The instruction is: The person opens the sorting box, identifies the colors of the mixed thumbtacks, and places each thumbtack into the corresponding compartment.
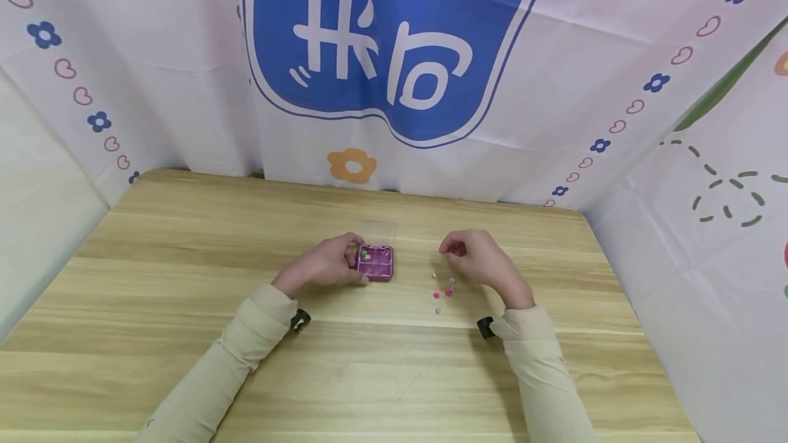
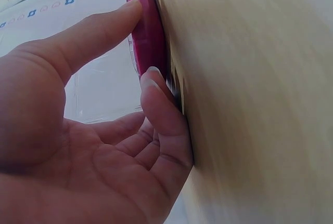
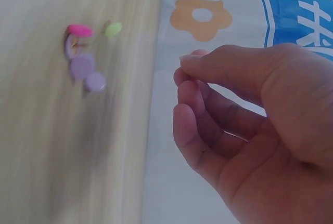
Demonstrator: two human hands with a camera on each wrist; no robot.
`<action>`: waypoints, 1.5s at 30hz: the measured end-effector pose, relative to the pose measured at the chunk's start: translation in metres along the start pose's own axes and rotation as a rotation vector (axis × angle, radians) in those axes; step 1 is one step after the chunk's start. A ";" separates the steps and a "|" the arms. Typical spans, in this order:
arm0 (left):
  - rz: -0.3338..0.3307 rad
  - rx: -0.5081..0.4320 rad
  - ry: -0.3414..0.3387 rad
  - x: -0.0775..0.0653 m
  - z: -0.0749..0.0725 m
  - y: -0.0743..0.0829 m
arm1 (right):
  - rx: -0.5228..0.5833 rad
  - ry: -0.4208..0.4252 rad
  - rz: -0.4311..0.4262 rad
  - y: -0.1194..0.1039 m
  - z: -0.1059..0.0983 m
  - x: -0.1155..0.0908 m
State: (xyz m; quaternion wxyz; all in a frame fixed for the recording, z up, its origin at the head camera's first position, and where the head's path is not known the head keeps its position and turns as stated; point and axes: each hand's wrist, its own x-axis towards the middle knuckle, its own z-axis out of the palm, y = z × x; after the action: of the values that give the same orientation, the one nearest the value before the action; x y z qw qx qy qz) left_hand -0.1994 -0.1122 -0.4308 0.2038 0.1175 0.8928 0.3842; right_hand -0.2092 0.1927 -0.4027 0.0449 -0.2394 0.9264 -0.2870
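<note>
My left hand (image 1: 329, 262) grips a small purple compartment box (image 1: 375, 271) at its left side, thumb along the near edge. The box lies on the table with its clear lid (image 1: 378, 230) swung back; green and pale pieces (image 1: 366, 255) sit in its far left compartment. In the left wrist view, thumb and fingertips touch the box wall (image 2: 150, 37). To the right, my right hand (image 1: 483, 262) hovers with curled fingers, thumb tip against the index finger; nothing shows between them. Close by lie pink thumbtacks (image 3: 80, 30), purple thumbtacks (image 3: 81, 67) and a yellow-green thumbtack (image 3: 113, 29).
The wooden table (image 1: 382, 374) ends at a printed white cloth (image 1: 295, 142) that hangs along its back and right. Black wrist straps (image 1: 486, 327) show at both sleeves. The loose tacks are spread between the box and my right hand.
</note>
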 end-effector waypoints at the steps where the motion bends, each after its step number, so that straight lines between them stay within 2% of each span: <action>1: 0.001 0.001 0.000 0.000 0.000 0.000 | 0.001 -0.002 -0.007 -0.002 0.000 0.001; 18: -0.012 -0.003 -0.004 -0.004 -0.001 0.001 | -0.002 -0.053 -0.089 -0.034 0.016 0.026; 32: 0.025 -0.005 0.001 -0.002 -0.002 0.000 | -0.067 -0.122 -0.157 -0.056 0.038 0.050; 45: 0.029 -0.016 -0.005 -0.001 -0.002 0.001 | -0.070 -0.141 -0.168 -0.063 0.045 0.057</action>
State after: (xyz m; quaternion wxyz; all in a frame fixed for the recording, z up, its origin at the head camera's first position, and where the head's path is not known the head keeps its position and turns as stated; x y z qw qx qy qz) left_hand -0.1990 -0.1137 -0.4288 0.2015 0.1298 0.8873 0.3940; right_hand -0.2236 0.0973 -0.4021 0.0773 -0.3371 0.9071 -0.2399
